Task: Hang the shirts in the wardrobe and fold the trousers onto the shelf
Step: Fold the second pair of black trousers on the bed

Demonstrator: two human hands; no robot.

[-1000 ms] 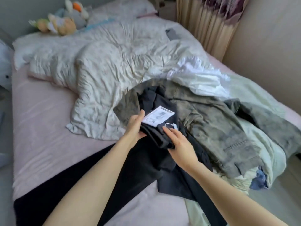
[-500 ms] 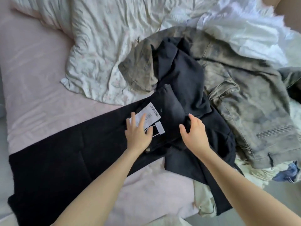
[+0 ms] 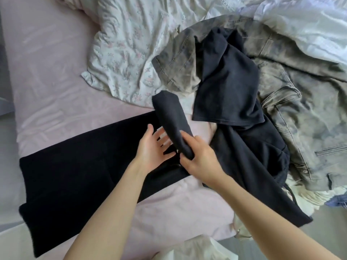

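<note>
1 black trousers, 1 grey jacket, 2 hands.

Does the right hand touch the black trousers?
Touching. The head view shows the right hand gripping a folded-up part of the black trousers.

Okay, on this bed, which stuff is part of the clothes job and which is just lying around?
Job: black trousers, their rolled end gripped by the right hand; left hand; dark top; grey denim jacket.
Lying about: floral duvet; pink sheet.
</note>
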